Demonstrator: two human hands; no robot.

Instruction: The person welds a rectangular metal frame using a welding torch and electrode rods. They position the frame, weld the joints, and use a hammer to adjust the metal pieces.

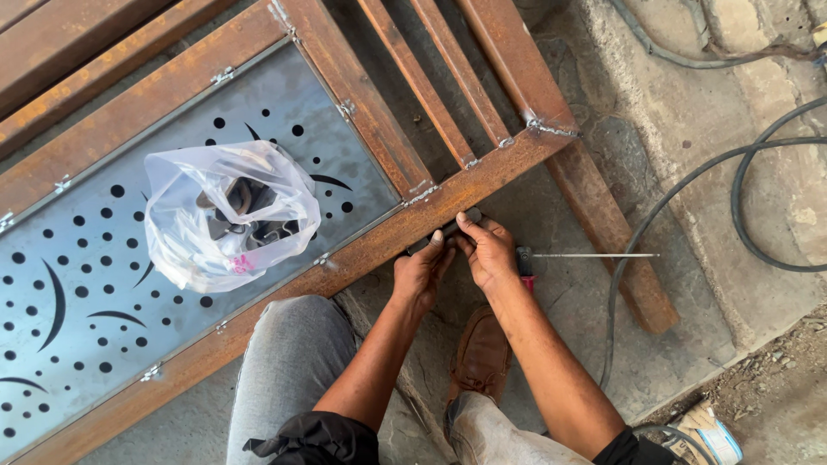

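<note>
Head view, near edge: person's grey-trousered knees and a brown shoe (481, 353) on the concrete floor (689, 344). Left hand (422, 274) curls its fingers against the underside edge of the rusty steel frame (482, 176), gripping a small dark piece (455, 226) there. Right hand (488, 251) pinches the same piece from above while closed around a welding electrode holder (524, 261), thin rod (594, 255) sticking out rightward. Further off, a clear plastic bag (228, 213) sits on the perforated metal sheet (77, 284). Black cables (749, 155) loop at right.
</note>
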